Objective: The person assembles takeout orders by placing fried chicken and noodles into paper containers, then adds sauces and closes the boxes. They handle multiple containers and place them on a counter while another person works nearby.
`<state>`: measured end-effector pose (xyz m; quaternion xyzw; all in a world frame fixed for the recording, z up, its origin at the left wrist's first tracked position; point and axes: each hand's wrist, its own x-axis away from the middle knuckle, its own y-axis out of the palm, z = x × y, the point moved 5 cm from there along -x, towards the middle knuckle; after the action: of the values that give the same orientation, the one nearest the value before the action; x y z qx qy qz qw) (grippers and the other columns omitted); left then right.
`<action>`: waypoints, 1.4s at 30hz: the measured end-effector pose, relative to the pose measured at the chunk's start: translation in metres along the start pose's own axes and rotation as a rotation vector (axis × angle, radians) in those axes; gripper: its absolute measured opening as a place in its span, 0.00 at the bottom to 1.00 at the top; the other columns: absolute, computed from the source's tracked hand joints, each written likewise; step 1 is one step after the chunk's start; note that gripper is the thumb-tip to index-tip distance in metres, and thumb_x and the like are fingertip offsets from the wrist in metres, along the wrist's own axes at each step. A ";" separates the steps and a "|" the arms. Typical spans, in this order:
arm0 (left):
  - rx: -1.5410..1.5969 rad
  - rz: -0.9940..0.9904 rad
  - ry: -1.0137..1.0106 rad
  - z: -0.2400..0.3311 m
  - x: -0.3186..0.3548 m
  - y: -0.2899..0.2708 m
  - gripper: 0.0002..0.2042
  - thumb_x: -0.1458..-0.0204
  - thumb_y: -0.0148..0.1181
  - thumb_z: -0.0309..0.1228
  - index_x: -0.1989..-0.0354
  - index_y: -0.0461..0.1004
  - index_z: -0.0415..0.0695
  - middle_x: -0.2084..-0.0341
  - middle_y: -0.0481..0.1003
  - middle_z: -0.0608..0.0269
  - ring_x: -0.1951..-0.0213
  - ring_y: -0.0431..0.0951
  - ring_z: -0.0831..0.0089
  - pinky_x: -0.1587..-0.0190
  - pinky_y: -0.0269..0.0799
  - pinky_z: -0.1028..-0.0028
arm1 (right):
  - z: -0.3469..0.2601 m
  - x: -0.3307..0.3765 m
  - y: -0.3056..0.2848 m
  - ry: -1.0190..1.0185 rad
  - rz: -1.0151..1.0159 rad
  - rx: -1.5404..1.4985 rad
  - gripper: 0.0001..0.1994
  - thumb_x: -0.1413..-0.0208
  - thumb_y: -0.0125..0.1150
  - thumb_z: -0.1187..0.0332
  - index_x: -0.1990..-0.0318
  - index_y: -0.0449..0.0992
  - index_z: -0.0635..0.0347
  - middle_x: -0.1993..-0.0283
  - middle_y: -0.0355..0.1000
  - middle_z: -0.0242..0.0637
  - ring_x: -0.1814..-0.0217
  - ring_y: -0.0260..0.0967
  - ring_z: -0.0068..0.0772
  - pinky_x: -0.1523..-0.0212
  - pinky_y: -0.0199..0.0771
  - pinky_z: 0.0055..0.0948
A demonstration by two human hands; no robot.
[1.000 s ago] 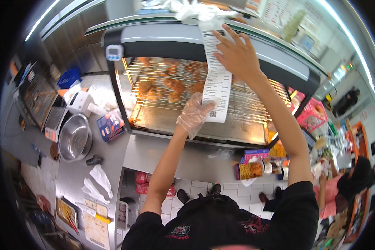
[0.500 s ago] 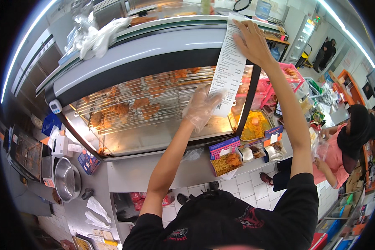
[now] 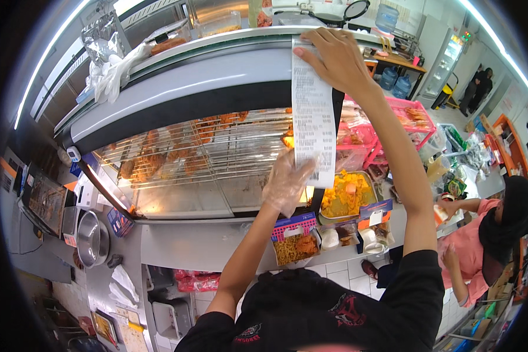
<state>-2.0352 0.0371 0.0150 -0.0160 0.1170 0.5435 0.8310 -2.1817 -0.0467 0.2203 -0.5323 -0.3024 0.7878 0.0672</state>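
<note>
A long printed paper receipt (image 3: 312,111) hangs upright in front of the right end of a glass-fronted warming case (image 3: 176,94). My right hand (image 3: 339,58), bare, holds its top end against the case's upper edge, fingers over the edge and thumb on the paper. In a clear plastic glove, my left hand (image 3: 288,183) grips the lower left side of the receipt, thumb across its front. Fried chicken (image 3: 149,155) lies on wire racks inside the case. Below my left hand stands an open food box (image 3: 296,247) with yellow rice and a reddish piece on top.
A tray of yellow food (image 3: 349,196) sits right of the case, by small white cups (image 3: 330,238). Pink baskets (image 3: 413,120) stand behind it. At right, a co-worker in a pink top (image 3: 469,243) handles something. Steel bowls (image 3: 91,240) are on the left counter.
The receipt has shifted left in view and hangs straighter, with both hands still on it. The whole view has turned slightly. The co-worker appears lower, one arm reaching toward the counter.
</note>
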 end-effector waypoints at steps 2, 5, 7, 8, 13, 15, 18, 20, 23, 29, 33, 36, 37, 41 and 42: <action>0.013 -0.026 -0.009 -0.003 -0.009 0.002 0.17 0.39 0.65 0.32 0.45 0.77 0.36 0.54 0.82 0.56 0.55 0.80 0.73 0.49 0.78 0.70 | -0.007 -0.002 -0.004 -0.040 0.058 0.191 0.21 0.34 0.58 0.48 0.51 0.81 0.59 0.50 0.78 0.39 0.45 0.73 0.42 0.42 0.64 0.43; 0.097 0.032 -0.055 -0.014 -0.010 0.002 0.14 0.40 0.66 0.26 0.48 0.77 0.38 0.56 0.81 0.63 0.55 0.79 0.77 0.47 0.76 0.73 | -0.007 -0.005 0.002 0.071 -0.113 0.150 0.21 0.33 0.57 0.50 0.54 0.80 0.63 0.50 0.75 0.50 0.44 0.71 0.44 0.43 0.68 0.45; 0.200 0.064 -0.066 -0.020 -0.010 0.002 0.13 0.40 0.66 0.26 0.48 0.77 0.39 0.55 0.81 0.63 0.54 0.79 0.77 0.46 0.75 0.73 | -0.011 -0.006 0.000 0.057 -0.098 0.153 0.23 0.33 0.54 0.49 0.52 0.79 0.63 0.47 0.74 0.51 0.40 0.68 0.47 0.40 0.65 0.49; 0.251 0.077 -0.091 -0.024 -0.009 0.002 0.13 0.40 0.66 0.26 0.48 0.77 0.39 0.55 0.81 0.63 0.54 0.78 0.77 0.45 0.75 0.73 | -0.013 -0.007 -0.001 0.048 -0.090 0.151 0.24 0.32 0.53 0.48 0.52 0.79 0.63 0.46 0.73 0.51 0.38 0.67 0.48 0.39 0.64 0.51; 0.093 0.037 -0.115 -0.035 -0.014 0.002 0.11 0.39 0.66 0.29 0.51 0.78 0.40 0.61 0.81 0.63 0.61 0.81 0.77 0.58 0.79 0.74 | -0.006 -0.002 -0.003 0.039 -0.026 0.077 0.22 0.33 0.54 0.51 0.56 0.80 0.64 0.52 0.76 0.49 0.43 0.71 0.51 0.42 0.67 0.49; 0.007 -0.031 -0.105 -0.037 -0.017 0.007 0.12 0.40 0.66 0.27 0.49 0.79 0.38 0.60 0.82 0.60 0.64 0.80 0.77 0.60 0.80 0.74 | 0.002 0.000 -0.004 0.076 -0.026 0.104 0.21 0.34 0.55 0.52 0.58 0.80 0.64 0.52 0.75 0.50 0.43 0.71 0.51 0.43 0.68 0.49; 0.057 -0.060 -0.087 -0.042 -0.017 0.013 0.10 0.40 0.66 0.25 0.51 0.80 0.39 0.61 0.82 0.61 0.69 0.79 0.76 0.62 0.79 0.75 | 0.009 0.001 -0.009 0.061 0.000 0.111 0.21 0.34 0.56 0.52 0.61 0.81 0.64 0.51 0.75 0.52 0.43 0.71 0.54 0.44 0.70 0.52; -0.027 -0.034 -0.097 -0.045 -0.017 0.013 0.09 0.39 0.66 0.28 0.52 0.81 0.40 0.62 0.82 0.62 0.69 0.79 0.76 0.62 0.79 0.75 | 0.008 0.001 -0.011 -0.014 -0.055 0.120 0.21 0.35 0.56 0.51 0.57 0.80 0.65 0.49 0.75 0.53 0.42 0.71 0.56 0.44 0.70 0.54; -0.221 -0.089 -0.076 -0.047 -0.011 0.012 0.12 0.38 0.65 0.38 0.58 0.81 0.39 0.69 0.81 0.62 0.68 0.81 0.75 0.63 0.79 0.72 | 0.015 0.005 -0.014 0.184 -0.090 -0.042 0.23 0.35 0.57 0.50 0.51 0.77 0.65 0.47 0.75 0.54 0.41 0.71 0.57 0.42 0.69 0.54; -0.334 -0.221 -0.335 -0.076 0.036 -0.012 0.17 0.38 0.64 0.43 0.56 0.81 0.38 0.67 0.81 0.62 0.67 0.79 0.75 0.58 0.79 0.71 | 0.009 0.007 -0.018 0.178 -0.015 -0.010 0.24 0.35 0.57 0.49 0.46 0.75 0.63 0.45 0.74 0.55 0.39 0.70 0.56 0.38 0.67 0.53; -0.253 -0.125 -0.336 -0.092 0.095 -0.051 0.17 0.36 0.61 0.42 0.58 0.81 0.36 0.70 0.81 0.63 0.67 0.79 0.77 0.59 0.76 0.74 | -0.009 0.029 -0.055 0.068 0.311 -0.143 0.18 0.38 0.62 0.55 0.51 0.79 0.61 0.48 0.76 0.48 0.44 0.72 0.48 0.41 0.68 0.48; -0.164 -0.009 -0.324 -0.108 0.156 -0.091 0.17 0.35 0.59 0.40 0.56 0.81 0.36 0.71 0.80 0.63 0.67 0.78 0.77 0.60 0.74 0.75 | -0.058 0.128 -0.069 0.296 0.309 -0.486 0.05 0.43 0.66 0.70 0.63 0.77 0.59 0.65 0.76 0.42 0.62 0.74 0.40 0.56 0.70 0.39; -0.164 0.057 -0.395 -0.117 0.182 -0.107 0.17 0.34 0.58 0.40 0.55 0.81 0.37 0.72 0.80 0.63 0.67 0.78 0.76 0.60 0.74 0.75 | -0.088 0.172 -0.064 0.324 0.221 -0.720 0.07 0.47 0.66 0.74 0.72 0.73 0.58 0.73 0.73 0.39 0.70 0.71 0.39 0.66 0.69 0.37; -0.176 0.072 -0.623 -0.165 0.302 -0.151 0.18 0.35 0.59 0.43 0.55 0.82 0.38 0.75 0.80 0.64 0.68 0.79 0.76 0.60 0.74 0.73 | -0.262 0.434 0.004 0.438 -1.025 -1.223 0.18 0.37 0.60 0.59 0.74 0.75 0.65 0.77 0.72 0.46 0.76 0.68 0.50 0.70 0.67 0.47; -0.135 0.030 -0.687 -0.182 0.329 -0.156 0.19 0.35 0.59 0.44 0.55 0.82 0.38 0.75 0.80 0.64 0.68 0.79 0.76 0.61 0.74 0.73 | -0.306 0.512 0.008 0.345 -1.323 -0.981 0.21 0.36 0.55 0.51 0.66 0.82 0.61 0.67 0.79 0.51 0.64 0.78 0.53 0.62 0.75 0.50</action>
<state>-1.8004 0.2416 -0.2471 0.1146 -0.2055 0.5358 0.8109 -2.1278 0.2898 -0.2692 -0.3270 -0.8459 0.2725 0.3214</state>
